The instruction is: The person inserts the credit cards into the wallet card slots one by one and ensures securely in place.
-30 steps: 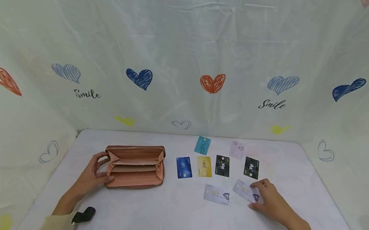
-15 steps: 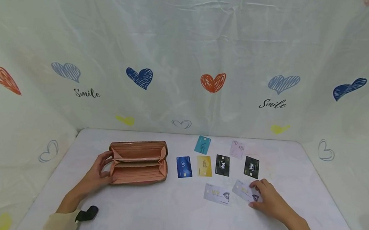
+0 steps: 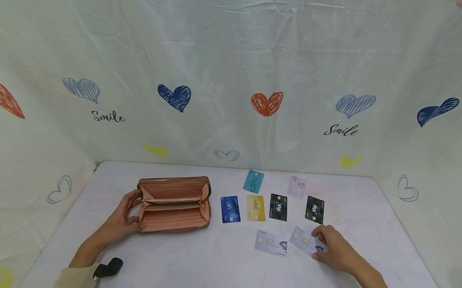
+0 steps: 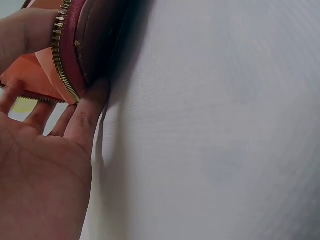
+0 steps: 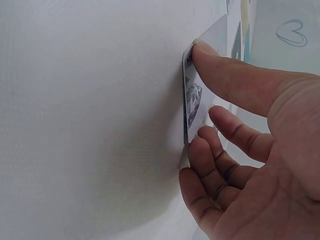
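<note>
A brown zip-around wallet (image 3: 176, 203) lies unzipped and spread on the table at the left, its inner pockets showing. My left hand (image 3: 121, 219) grips its left end; in the left wrist view the fingers wrap about the brass zipper edge (image 4: 62, 62). At the right, my right hand (image 3: 336, 251) pinches a white VIP card (image 3: 304, 240) by its edges. Seen from the right wrist, the thumb is on one edge of this card (image 5: 197, 95), fingertips are at the other, and that end is slightly above the tabletop. A second white VIP card (image 3: 271, 243) lies just left of it.
Behind these lie a blue card (image 3: 230, 209), a gold card (image 3: 256, 208), a teal card (image 3: 254, 182), a pale pink card (image 3: 296, 187) and two black cards, one nearer the middle (image 3: 278, 207), one farther right (image 3: 315, 209). A printed curtain (image 3: 222, 67) hangs behind the white table (image 3: 216, 275).
The wallet and my left hand have shifted slightly right and away, and the wallet has tilted a little. My right hand keeps its hold on the white card, almost in place.
</note>
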Demonstrator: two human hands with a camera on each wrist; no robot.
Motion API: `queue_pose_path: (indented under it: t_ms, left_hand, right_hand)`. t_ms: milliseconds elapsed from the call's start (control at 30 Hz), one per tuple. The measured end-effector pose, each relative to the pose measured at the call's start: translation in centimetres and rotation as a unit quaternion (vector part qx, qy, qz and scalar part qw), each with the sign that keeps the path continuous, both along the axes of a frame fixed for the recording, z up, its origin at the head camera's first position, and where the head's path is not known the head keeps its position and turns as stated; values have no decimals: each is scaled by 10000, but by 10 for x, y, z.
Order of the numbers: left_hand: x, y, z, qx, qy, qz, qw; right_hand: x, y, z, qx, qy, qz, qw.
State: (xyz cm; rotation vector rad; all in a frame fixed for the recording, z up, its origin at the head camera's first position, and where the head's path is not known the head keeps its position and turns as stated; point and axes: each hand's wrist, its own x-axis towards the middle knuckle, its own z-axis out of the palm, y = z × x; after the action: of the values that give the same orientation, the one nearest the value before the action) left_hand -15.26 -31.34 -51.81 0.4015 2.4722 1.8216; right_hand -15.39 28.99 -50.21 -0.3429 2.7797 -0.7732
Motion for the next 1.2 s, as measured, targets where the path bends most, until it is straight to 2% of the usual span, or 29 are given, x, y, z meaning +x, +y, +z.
queue_pose_path:
  t_ms: [200, 467, 600, 900, 1200]
  left_hand:
    - [1, -3, -5, 109, 243, -227, 9994]
    - [-1, -8, -8, 222, 73, -398, 9989]
    - [-1, -9, -8, 262, -19, -502, 9984]
    - [-2, -12, -8, 202, -171, -485, 9985]
    - [-2, -13, -9, 205, -265, -494, 9982]
  right_hand:
    - [-2, -1, 0, -43, 1, -61, 10000]
    - [-1, -7, 6, -441, 71, -220, 9988]
    - [-1, -9, 14, -632, 73, -61, 9980]
    - [-4, -14, 37, -907, 409, 511, 9937]
    - [-10, -42, 58, -1279, 410, 773, 9879]
